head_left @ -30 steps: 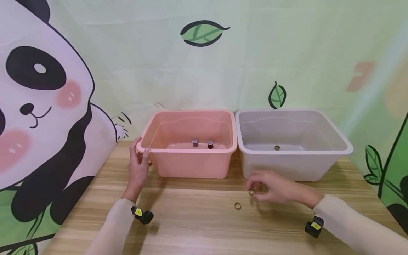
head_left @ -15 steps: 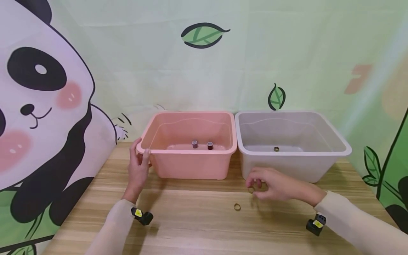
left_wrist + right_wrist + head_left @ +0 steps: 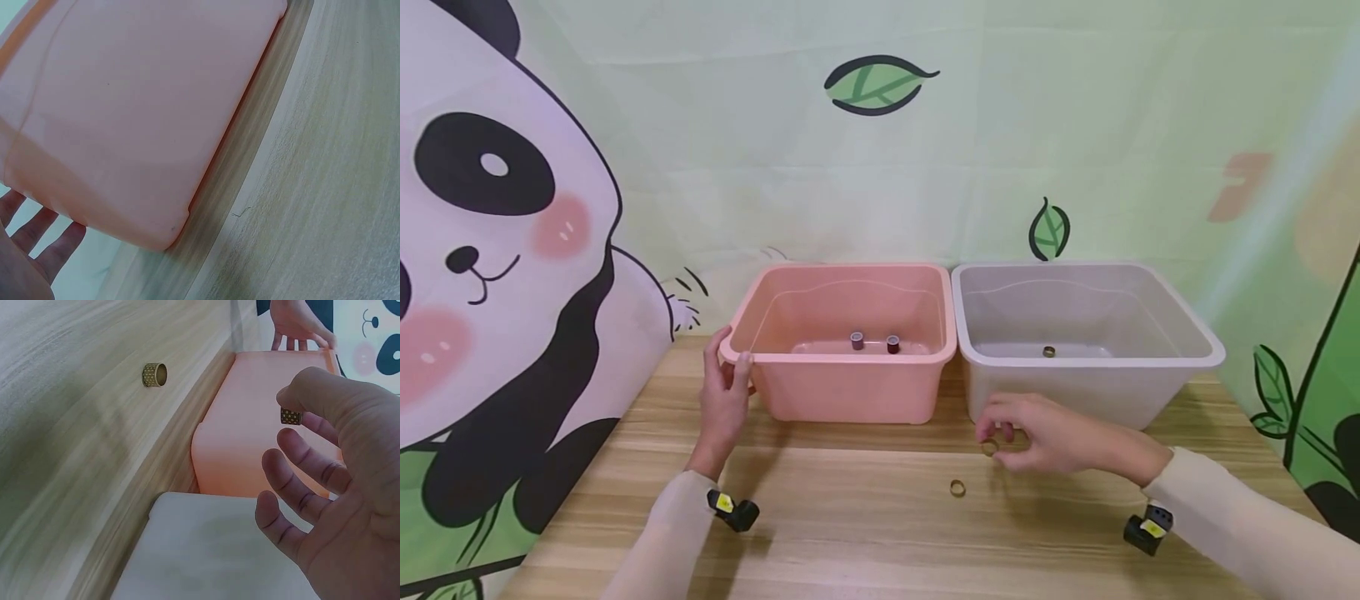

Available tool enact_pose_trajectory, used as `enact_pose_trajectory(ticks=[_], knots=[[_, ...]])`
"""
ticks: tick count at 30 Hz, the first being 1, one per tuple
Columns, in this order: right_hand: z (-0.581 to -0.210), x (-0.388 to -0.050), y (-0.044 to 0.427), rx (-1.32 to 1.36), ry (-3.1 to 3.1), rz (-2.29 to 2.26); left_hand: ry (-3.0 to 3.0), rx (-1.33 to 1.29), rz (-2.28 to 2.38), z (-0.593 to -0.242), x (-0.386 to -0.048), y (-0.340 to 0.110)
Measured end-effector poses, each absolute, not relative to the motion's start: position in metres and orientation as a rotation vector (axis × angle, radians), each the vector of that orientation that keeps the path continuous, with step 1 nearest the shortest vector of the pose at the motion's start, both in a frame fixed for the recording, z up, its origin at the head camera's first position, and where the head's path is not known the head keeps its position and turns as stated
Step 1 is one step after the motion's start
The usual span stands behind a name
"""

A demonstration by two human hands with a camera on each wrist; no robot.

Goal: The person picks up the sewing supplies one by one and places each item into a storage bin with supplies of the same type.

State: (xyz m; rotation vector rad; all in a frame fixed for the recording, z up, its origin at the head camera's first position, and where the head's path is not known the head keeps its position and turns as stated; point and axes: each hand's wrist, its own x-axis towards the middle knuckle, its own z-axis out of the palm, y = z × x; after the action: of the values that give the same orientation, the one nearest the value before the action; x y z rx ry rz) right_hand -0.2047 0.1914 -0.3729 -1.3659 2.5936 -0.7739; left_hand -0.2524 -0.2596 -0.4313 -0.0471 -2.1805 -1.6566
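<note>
One brass-coloured ring [image 3: 290,417] is pinched in the half-curled right hand [image 3: 1041,429]; by head view, second ring [image 3: 150,375] lies on desk [image 3: 850,525] at its seven o'clock. Left hand [image 3: 724,404], fingers parted, grips pink tub [image 3: 850,392] at eight o'clock.

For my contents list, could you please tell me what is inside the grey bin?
One gold-coloured ring is visible inside the grey bin; its front wall hides the nearest part of the bottom.
</note>
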Motion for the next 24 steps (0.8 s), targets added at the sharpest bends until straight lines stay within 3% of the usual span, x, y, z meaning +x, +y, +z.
enact_pose_trajectory(ticks=[24], knots=[[-0.324, -0.205, 0.196, -1.377, 2.568, -0.743, -2.17, -0.046, -1.675, -0.433, -0.254, -0.262]])
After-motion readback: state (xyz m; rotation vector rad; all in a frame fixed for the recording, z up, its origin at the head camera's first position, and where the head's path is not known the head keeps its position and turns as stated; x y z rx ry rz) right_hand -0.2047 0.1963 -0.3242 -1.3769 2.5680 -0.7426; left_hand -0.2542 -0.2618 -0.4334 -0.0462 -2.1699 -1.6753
